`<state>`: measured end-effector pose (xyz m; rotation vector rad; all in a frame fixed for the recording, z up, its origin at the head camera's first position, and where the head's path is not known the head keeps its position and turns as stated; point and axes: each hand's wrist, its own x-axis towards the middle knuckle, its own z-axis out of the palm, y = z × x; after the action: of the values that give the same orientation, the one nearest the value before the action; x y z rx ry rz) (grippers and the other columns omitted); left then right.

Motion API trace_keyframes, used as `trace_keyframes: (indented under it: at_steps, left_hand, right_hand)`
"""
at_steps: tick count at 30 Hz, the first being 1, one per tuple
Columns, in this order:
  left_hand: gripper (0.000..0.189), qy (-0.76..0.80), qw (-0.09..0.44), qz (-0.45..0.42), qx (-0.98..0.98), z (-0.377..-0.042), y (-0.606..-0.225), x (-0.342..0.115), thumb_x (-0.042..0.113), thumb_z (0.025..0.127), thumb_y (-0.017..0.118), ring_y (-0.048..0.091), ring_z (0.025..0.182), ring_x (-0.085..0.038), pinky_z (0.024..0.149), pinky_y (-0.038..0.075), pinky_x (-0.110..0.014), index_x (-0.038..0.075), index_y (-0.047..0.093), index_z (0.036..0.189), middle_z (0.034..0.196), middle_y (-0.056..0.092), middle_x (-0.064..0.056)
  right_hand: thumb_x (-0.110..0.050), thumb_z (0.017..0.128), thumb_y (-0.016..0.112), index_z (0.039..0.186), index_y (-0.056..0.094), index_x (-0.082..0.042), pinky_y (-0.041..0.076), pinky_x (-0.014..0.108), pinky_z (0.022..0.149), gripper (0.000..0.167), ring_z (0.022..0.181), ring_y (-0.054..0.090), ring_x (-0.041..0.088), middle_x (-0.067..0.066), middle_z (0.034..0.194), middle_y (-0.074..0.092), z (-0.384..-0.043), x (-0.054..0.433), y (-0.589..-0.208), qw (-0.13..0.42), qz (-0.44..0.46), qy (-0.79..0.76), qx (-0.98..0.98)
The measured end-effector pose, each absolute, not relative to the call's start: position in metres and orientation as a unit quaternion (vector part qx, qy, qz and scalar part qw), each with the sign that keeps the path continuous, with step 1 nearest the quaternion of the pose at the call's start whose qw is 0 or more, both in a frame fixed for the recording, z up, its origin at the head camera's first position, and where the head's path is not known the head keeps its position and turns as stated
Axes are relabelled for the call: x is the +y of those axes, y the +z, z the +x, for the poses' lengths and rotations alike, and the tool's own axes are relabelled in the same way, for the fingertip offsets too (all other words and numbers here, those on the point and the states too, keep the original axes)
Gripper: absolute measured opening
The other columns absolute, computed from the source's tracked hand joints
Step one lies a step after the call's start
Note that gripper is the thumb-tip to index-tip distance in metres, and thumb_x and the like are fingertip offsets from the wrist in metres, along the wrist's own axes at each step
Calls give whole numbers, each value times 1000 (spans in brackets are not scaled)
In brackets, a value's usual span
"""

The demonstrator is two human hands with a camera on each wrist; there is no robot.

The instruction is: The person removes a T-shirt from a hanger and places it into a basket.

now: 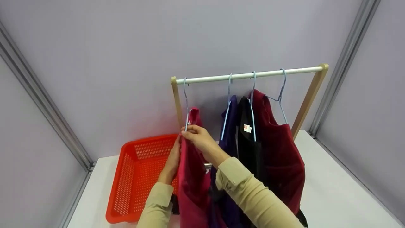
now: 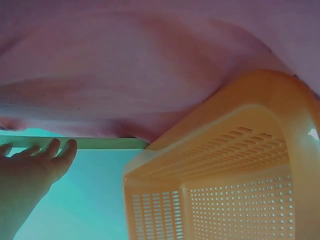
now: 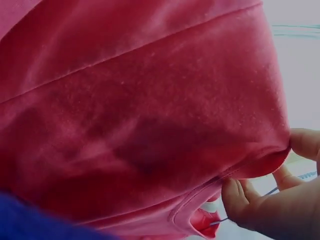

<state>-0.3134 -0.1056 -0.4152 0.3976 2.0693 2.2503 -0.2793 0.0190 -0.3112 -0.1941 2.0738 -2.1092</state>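
Nearest the head camera, two beige sleeves (image 1: pixel 256 193) reached in from the bottom edge. The right hand (image 1: pixel 202 141) pinched the edge of a pink garment (image 1: pixel 191 190) at its near shoulder, beside the wire of a pale blue hanger (image 1: pixel 186 98). The left hand (image 1: pixel 171 160) lay along the garment's left side, its fingers extended and loosely apart, gripping nothing; whether they touched the cloth could not be told. The pink garment hung at the left end of the row, partly in front of a red perforated basket (image 1: pixel 114 190) on the white tabletop (image 1: pixel 335 180). To its right hung a purple garment (image 1: pixel 233 120), a black garment (image 1: pixel 245 148) with a white label (image 1: pixel 247 128), and a dark red garment (image 1: pixel 281 152). The hangers hooked over a white rail (image 1: pixel 208 78) between wooden posts (image 1: pixel 308 101), with a pale wall (image 1: pixel 126 63) behind.
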Motion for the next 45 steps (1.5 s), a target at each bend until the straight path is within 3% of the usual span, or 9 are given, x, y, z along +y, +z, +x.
trace_keyframes:
  at_steps: [4, 11, 15, 19, 25, 29, 35, 39, 45]
  left_hand:
    - [52, 734, 35, 138, 664, -315, -416, -107, 34, 106, 10, 43, 129, -21, 105, 40, -32, 19, 3, 155, 157, 23, -15]
    - [51, 748, 20, 117, 653, -319, -413, -104, 43, 105, 13, 57, 105, -7, 93, 45, -23, 25, 26, 150, 132, 52, -6]
    - [52, 743, 14, 109, 660, -319, -415, -104, 45, 104, 15, 58, 100, -8, 90, 46, -23, 26, 24, 151, 128, 53, -7]
    - [52, 733, 14, 117, 670, -319, -417, -105, 46, 103, 19, 55, 108, -10, 92, 46, -23, 30, 19, 153, 142, 44, -9]
    - [51, 725, 16, 135, 675, -317, -420, -107, 36, 106, 18, 55, 104, -10, 89, 47, -24, 25, 9, 155, 140, 41, -17]
    - [53, 708, 18, 133, 694, -316, -420, -108, 29, 105, 19, 50, 122, -22, 100, 43, -36, 18, 5, 155, 149, 33, -19]
    - [59, 676, 31, 123, 726, -312, -417, -111, 25, 102, 23, 18, 145, -42, 112, 20, -64, 14, -1, 155, 161, 8, -16]
    - [59, 663, -5, 89, 743, -310, -410, -113, 22, 101, 28, 17, 146, -41, 116, 16, -59, 8, 7, 154, 159, 14, -20]
    - [53, 616, -127, 42, 776, -307, -391, -111, 5, 93, 43, 39, 138, -35, 113, 33, -48, 4, 38, 145, 148, 42, -21]
  right_hand:
    - [-9, 96, 52, 116, 55, 1, 46, 21, 79, 23, 89, 55, 12, 14, 110, 62, -278, 19, -310, 94, -70, -714, 690]
    - [-8, 98, 47, 118, 51, 3, 43, 19, 77, 23, 89, 51, 13, 14, 111, 57, -272, 20, -301, 104, -93, -700, 700]
    - [-8, 99, 47, 118, 51, 1, 43, 18, 70, 22, 80, 50, 10, 10, 105, 56, -270, 23, -297, 117, -97, -703, 695]
    - [-11, 99, 48, 117, 53, -2, 41, 20, 62, 21, 69, 48, 7, 2, 92, 54, -268, 28, -293, 129, -94, -700, 696]
    - [-7, 98, 48, 114, 52, -1, 45, 19, 68, 18, 78, 53, 9, 3, 98, 55, -265, 32, -287, 118, -118, -706, 688]
    - [-1, 96, 48, 110, 51, 1, 47, 19, 78, 14, 94, 56, 11, 11, 115, 57, -261, 35, -285, 113, -138, -709, 683]
    - [-2, 96, 49, 107, 50, 0, 47, 28, 92, 12, 107, 56, 15, 19, 130, 54, -249, 47, -288, 111, -149, -681, 709]
    - [-1, 94, 50, 102, 52, 0, 48, 28, 86, 8, 102, 58, 14, 21, 131, 55, -241, 56, -296, 95, -145, -673, 719]
    - [9, 89, 47, 100, 53, 3, 49, 22, 73, 14, 85, 59, 10, 25, 119, 62, -232, 69, -311, 53, -116, -680, 722]
